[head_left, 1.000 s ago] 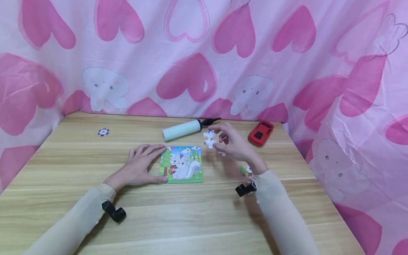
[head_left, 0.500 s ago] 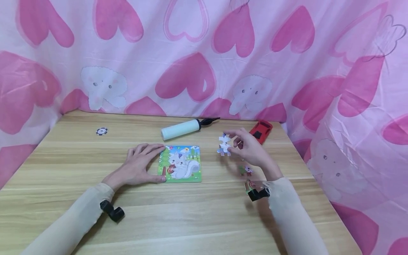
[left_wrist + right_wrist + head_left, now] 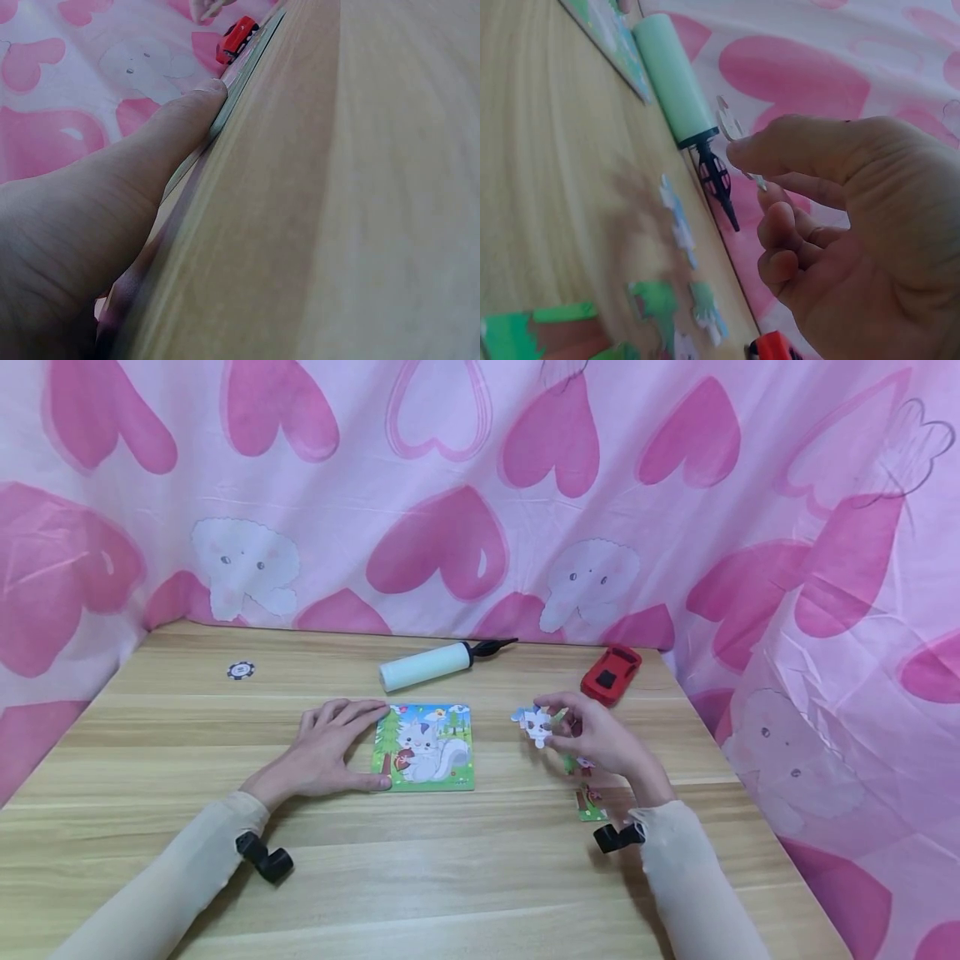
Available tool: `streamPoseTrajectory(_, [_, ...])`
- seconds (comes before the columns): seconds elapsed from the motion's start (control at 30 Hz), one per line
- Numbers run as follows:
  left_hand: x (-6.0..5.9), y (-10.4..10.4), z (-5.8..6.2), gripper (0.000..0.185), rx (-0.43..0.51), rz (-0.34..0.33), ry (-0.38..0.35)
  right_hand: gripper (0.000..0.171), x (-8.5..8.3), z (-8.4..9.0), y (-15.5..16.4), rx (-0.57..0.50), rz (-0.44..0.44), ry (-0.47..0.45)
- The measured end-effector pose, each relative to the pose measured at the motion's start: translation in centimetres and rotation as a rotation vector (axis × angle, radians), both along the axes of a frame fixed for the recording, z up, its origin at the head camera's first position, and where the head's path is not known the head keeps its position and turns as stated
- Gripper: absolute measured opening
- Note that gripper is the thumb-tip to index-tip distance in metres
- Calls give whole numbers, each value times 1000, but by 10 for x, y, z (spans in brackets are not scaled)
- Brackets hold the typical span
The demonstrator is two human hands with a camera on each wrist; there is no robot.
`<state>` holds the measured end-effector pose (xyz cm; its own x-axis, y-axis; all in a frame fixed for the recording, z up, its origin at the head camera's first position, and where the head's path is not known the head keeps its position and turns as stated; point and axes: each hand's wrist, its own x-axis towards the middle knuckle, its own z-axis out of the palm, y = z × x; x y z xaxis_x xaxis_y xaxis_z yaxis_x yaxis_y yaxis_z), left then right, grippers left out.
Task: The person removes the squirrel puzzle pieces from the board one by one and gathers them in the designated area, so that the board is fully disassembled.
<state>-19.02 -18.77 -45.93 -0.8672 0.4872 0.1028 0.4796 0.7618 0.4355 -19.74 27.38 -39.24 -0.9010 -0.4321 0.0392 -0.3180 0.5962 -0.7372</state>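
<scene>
Lowered toward the worktop (image 3: 480, 877) since a second ago, the right hand (image 3: 600, 739) pinches a puzzle piece (image 3: 536, 724) at three o'clock of the puzzle board (image 3: 425, 746), which the left hand (image 3: 330, 752) steadies with flat fingers; best to turn the piece level before setting it down.

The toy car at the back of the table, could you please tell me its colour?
The toy car is red with a black patch on top, clearest in the head view.

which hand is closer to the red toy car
Right. The right hand, pinching a puzzle piece, is just in front of the red toy car; the left hand rests far across the table against the puzzle board.
</scene>
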Motion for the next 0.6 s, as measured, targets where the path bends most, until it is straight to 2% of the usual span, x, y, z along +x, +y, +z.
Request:
streamPoseTrajectory(0.2, [0,-1,0,121,9,-1,-1,59,4,-7,5,-6,11,-83])
streamPoseTrajectory(0.4, [0,-1,-1,122,3,-6,2,55,7,-15,6,42,25,-172])
streamPoseTrajectory(0.6, [0,-1,0,123,2,-7,7,54,11,-20,6,64,21,-200])
